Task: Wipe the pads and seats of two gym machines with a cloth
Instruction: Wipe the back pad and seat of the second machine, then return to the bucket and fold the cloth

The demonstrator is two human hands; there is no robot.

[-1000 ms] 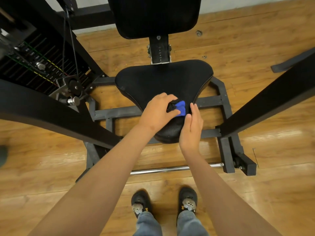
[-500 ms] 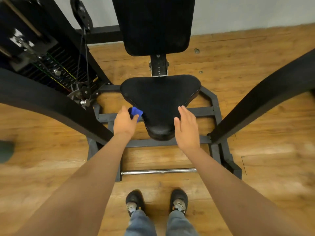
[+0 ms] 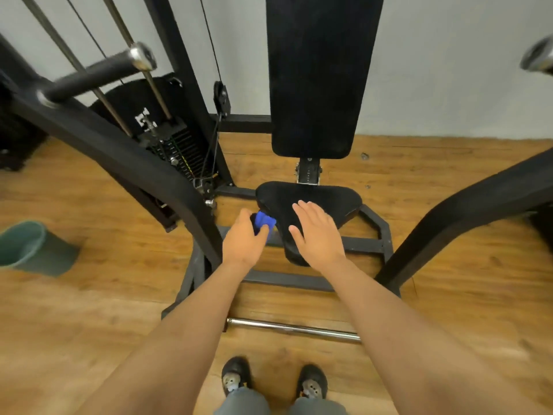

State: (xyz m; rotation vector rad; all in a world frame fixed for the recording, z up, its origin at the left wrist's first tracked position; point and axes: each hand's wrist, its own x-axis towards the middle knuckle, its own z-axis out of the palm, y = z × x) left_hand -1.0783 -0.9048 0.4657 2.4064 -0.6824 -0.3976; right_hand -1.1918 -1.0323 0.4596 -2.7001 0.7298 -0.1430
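A black gym machine stands in front of me, with a triangular black seat point(image 3: 326, 199) and a tall upright back pad point(image 3: 321, 76) above it. My left hand point(image 3: 245, 241) grips a bunched blue cloth point(image 3: 265, 220) just off the seat's left edge. My right hand point(image 3: 318, 235) is flat with straight fingers over the seat's narrow front part; whether it touches the seat I cannot tell.
Black machine arms point(image 3: 119, 163) cross at left and right point(image 3: 466, 205). A weight stack point(image 3: 176, 151) with cables stands at back left. A green bucket point(image 3: 33, 250) sits on the wooden floor at far left. A chrome bar point(image 3: 293, 327) lies near my shoes.
My left hand took the cloth from the seat's front to its left edge. My right hand moved from beside the cloth onto the seat's front. The view rose, showing the back pad and handles.
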